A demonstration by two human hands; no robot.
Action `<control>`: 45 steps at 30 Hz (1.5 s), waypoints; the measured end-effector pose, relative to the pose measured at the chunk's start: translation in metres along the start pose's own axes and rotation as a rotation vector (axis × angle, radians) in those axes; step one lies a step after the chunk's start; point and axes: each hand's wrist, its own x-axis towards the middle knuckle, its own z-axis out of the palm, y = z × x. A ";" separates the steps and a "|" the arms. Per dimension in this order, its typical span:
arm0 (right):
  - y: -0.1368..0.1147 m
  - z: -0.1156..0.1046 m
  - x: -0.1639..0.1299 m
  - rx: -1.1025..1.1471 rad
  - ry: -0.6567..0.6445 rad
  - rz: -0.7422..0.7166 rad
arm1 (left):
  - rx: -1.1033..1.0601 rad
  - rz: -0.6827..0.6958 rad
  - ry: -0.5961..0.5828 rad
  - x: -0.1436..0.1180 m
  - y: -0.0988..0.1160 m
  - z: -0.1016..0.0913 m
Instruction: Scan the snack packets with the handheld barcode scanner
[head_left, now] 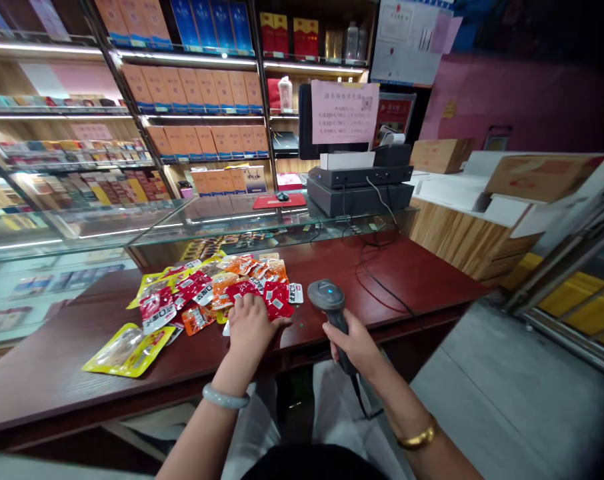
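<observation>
My right hand (358,343) is wrapped around the handle of a dark grey barcode scanner (327,297), which has a small blue light on its head. The scanner is held just above the table's front edge, its cord hanging down. On the pile of small snack packets, my left hand (249,325) rests palm down with the thumb out to the side. Its fingers lie over a red snack packet (245,288), and another red packet (279,300) is beside the thumb. Orange packets (198,319) and yellow ones lie around them. A larger yellow-edged pouch (129,350) sits nearer the front left.
The dark red wooden table (342,260) meets a glass display counter (222,217). A black cash drawer (359,199) stands there under a monitor with a pink notice (343,110). Cables (382,283) trail over the table's right side. Cartons (542,177) are at the right, stocked shelves behind.
</observation>
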 end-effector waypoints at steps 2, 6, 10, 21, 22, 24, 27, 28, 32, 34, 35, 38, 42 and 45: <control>0.001 0.000 0.004 -0.002 0.006 -0.001 | -0.030 0.007 0.043 0.002 -0.001 0.006; -0.003 -0.003 0.011 -0.005 0.017 -0.005 | -0.086 0.073 0.113 0.016 -0.006 0.018; -0.008 -0.009 0.017 -0.016 0.018 -0.015 | -0.127 0.156 0.110 0.034 -0.009 0.020; -0.002 -0.027 0.044 0.065 0.016 0.004 | -0.351 0.013 -0.094 0.061 -0.011 0.006; -0.004 -0.026 0.047 0.092 0.016 0.010 | -0.464 -0.030 -0.136 0.069 -0.006 0.004; -0.010 -0.023 0.052 0.148 0.006 0.024 | -0.782 -0.135 -0.172 0.086 0.008 0.002; -0.019 -0.019 0.055 0.222 -0.003 0.032 | -1.352 -0.357 -0.085 0.106 0.040 0.006; -0.022 -0.019 0.055 0.233 0.002 0.031 | -1.516 -0.434 -0.069 0.112 0.052 0.009; -0.025 -0.024 0.050 0.201 0.055 0.001 | -1.901 -0.857 -0.224 0.130 0.094 0.022; -0.026 -0.030 0.046 0.175 0.089 -0.015 | -1.964 -1.041 -0.325 0.136 0.107 0.027; -0.026 -0.033 0.044 0.167 0.105 -0.019 | -1.997 -1.085 -0.375 0.137 0.111 0.029; -0.028 -0.040 0.039 0.178 0.162 -0.012 | -2.113 -1.068 -0.518 0.136 0.117 0.035; -0.027 -0.044 0.036 0.190 0.212 -0.005 | -2.088 -0.947 -0.507 0.128 0.118 0.047; -0.026 -0.043 0.036 0.136 0.202 -0.018 | -1.902 -0.679 -0.450 0.122 0.114 0.061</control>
